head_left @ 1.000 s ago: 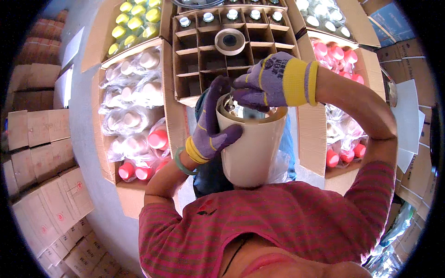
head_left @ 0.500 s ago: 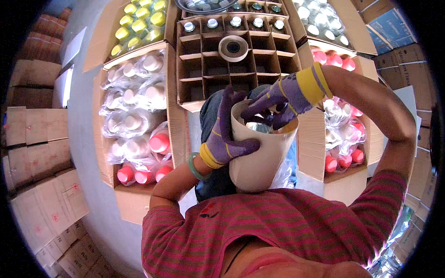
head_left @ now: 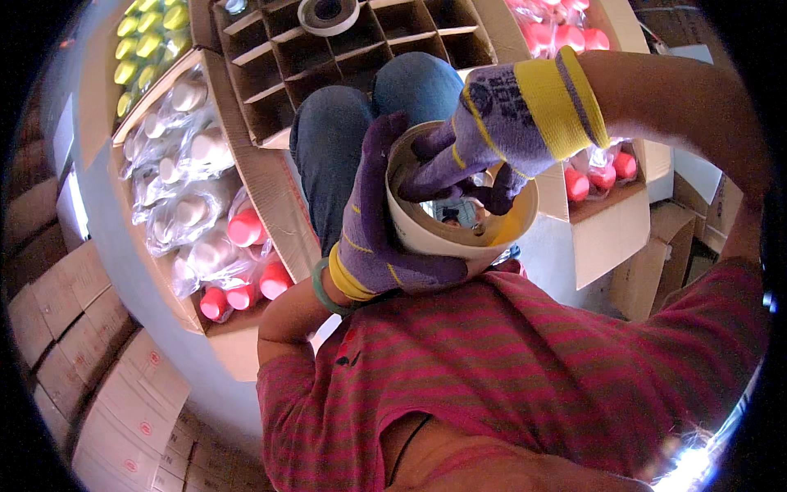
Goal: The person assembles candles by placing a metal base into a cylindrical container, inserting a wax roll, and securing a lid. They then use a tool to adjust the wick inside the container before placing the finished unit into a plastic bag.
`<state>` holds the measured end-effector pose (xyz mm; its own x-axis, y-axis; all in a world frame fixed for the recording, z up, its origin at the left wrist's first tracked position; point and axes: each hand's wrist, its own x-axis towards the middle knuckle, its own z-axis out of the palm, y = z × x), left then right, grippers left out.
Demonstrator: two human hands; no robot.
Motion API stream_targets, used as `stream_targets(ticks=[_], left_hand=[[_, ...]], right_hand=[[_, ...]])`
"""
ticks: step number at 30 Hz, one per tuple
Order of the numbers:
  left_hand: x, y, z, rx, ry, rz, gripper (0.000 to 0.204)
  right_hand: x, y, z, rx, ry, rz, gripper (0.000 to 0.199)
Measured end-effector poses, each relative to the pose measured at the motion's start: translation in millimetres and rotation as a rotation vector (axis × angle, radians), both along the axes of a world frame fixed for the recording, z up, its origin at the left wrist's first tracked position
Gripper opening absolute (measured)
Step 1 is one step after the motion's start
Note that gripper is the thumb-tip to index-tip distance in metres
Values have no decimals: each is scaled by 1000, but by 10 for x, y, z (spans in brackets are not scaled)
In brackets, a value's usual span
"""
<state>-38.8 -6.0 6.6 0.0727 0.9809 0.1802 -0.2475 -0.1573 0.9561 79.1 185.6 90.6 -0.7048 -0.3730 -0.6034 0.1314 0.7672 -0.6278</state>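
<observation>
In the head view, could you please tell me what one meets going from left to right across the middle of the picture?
Stacked cardboard boxes → bagged pink-capped bottles → left hand gripping the cream cup → right hand reaching into it → open carton flap.

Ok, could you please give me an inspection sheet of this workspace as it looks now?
Surface: pale floor between the boxes.
Job's things: cream cylinder container, open top, tilted against the striped shirt.
Hands: left hand, purple glove, wraps the container's outside; right hand, gloved, fingers reach inside its mouth.
Clutter: divided carton with a tape roll on top; box of bagged white and pink-capped items; yellow items; another pink-capped box.
Cables: nothing seen.
Surroundings: stacked closed cartons at lower left.
</observation>
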Motion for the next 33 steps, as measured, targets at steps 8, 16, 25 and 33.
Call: stream_targets(ticks=[8, 16, 25, 33], left_hand=[[51, 11, -48, 46, 33, -32, 133], [77, 64, -124, 15, 71, -2, 133], [1, 110, -276, 56, 61, 50, 135], [-573, 282, -333, 57, 145, 109, 140]], right_hand=[[18, -140, -46, -28, -19, 22, 68], [-65, -111, -211, -37, -12, 16, 59], [-210, -9, -295, -51, -24, -5, 49], [-252, 651, -621, -9, 170, -317, 42]])
